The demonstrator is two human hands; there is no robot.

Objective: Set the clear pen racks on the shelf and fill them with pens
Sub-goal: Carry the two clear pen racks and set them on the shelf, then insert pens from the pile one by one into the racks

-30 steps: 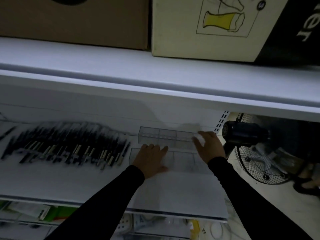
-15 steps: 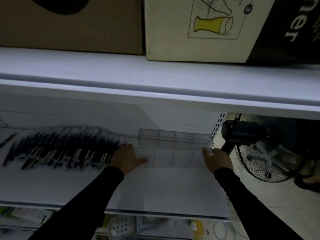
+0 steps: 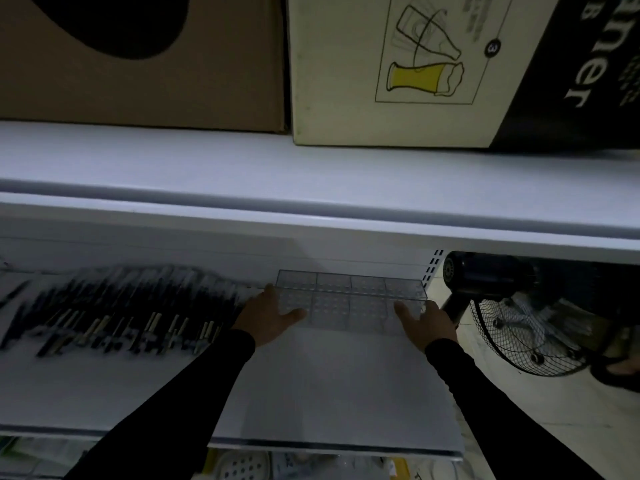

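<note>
Dim light. Two clear pen racks sit on the white shelf (image 3: pixel 329 393), one just behind the other. Front rack (image 3: pixel 346 313) spans between both hands; rear rack (image 3: pixel 349 284) lies just beyond the fingertips, against the back wall.

Left hand (image 3: pixel 272 317) grips the front rack's left end, thumb lying along its near edge and fingers reaching round the end. Right hand (image 3: pixel 427 322) holds the right end, thumb on the near edge; its fingers are hidden behind the hand.

Pens (image 3: pixel 114 313), a blurred dark row, lie on the shelf outboard of the left hand. Racks hold none.

Standing fan (image 3: pixel 512 320) outboard of the right hand. Two cardboard boxes (image 3: pixel 381 71) on the shelf above both hands.
</note>
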